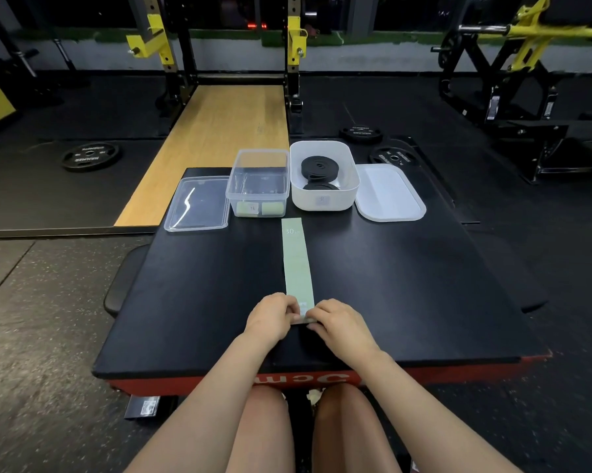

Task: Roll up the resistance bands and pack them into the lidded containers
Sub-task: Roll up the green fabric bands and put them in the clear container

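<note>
The pale green band point(297, 264) lies flat and straight on the black padded table point(407, 285), its far end, printed "30", stopping just short of the clear container point(258, 182) and its near end under the person's fingers. Both hands meet at that near end: the left hand point(270, 317) and the right hand point(338, 324) each pinch the band's edge with curled fingertips, where the first turn looks folded over.

Beyond the band's far end, the clear container holds two green rolls point(259, 208) against its near wall, and its clear lid point(199, 203) lies to its left. To the right of the clear container stands the white container point(325, 199) with black bands point(317, 167) coiled inside, its white lid point(390, 194) resting beside it on the right.

The step in hand appears to be starting the roll of this green band. The next move likely calls for both thumbs and fingers turning the fold forward evenly, keeping the edges aligned so the roll stays tight and narrow enough to sit beside the two rolls already packed
</note>
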`<action>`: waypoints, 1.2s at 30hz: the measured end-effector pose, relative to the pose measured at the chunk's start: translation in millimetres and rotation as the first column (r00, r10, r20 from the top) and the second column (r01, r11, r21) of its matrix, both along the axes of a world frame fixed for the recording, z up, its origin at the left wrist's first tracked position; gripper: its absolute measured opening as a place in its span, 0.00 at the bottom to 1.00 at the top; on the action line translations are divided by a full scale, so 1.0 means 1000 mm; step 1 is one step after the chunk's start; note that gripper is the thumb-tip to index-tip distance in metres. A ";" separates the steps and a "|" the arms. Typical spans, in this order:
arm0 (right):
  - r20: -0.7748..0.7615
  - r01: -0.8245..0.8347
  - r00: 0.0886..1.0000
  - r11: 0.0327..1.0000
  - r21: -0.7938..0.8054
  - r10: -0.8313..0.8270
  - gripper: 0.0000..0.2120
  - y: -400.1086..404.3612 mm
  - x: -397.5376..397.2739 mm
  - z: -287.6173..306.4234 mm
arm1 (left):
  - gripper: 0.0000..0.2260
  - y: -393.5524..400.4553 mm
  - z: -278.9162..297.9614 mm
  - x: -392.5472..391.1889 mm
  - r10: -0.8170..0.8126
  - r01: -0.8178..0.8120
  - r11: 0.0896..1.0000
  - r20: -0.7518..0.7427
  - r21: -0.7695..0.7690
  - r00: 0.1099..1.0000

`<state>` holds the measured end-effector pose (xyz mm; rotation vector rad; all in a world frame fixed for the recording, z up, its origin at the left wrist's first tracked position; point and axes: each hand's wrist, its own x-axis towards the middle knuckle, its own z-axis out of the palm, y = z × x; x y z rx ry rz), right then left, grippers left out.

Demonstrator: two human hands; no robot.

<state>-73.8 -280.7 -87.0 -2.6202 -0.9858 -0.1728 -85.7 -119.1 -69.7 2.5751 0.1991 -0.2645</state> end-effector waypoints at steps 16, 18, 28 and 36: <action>-0.257 0.075 0.962 0.995 -0.071 -0.091 0.09 0.007 0.026 0.016 | 0.09 -0.004 -0.010 -0.022 0.036 -0.031 0.999 0.216 -0.026 0.976; -0.316 0.105 0.940 0.991 -0.084 -0.126 0.07 0.009 0.029 0.019 | 0.10 -0.006 -0.012 -0.024 0.030 -0.035 0.999 0.221 0.015 0.975; -0.258 0.192 0.949 0.981 0.013 -0.182 0.08 0.009 0.020 0.012 | 0.08 -0.008 -0.010 -0.010 0.052 -0.064 0.996 0.186 0.055 0.981; -0.016 0.088 0.996 0.990 0.109 -0.087 0.03 0.006 0.009 -0.002 | 0.08 -0.006 -0.013 -0.006 0.074 -0.079 0.997 0.207 0.017 0.976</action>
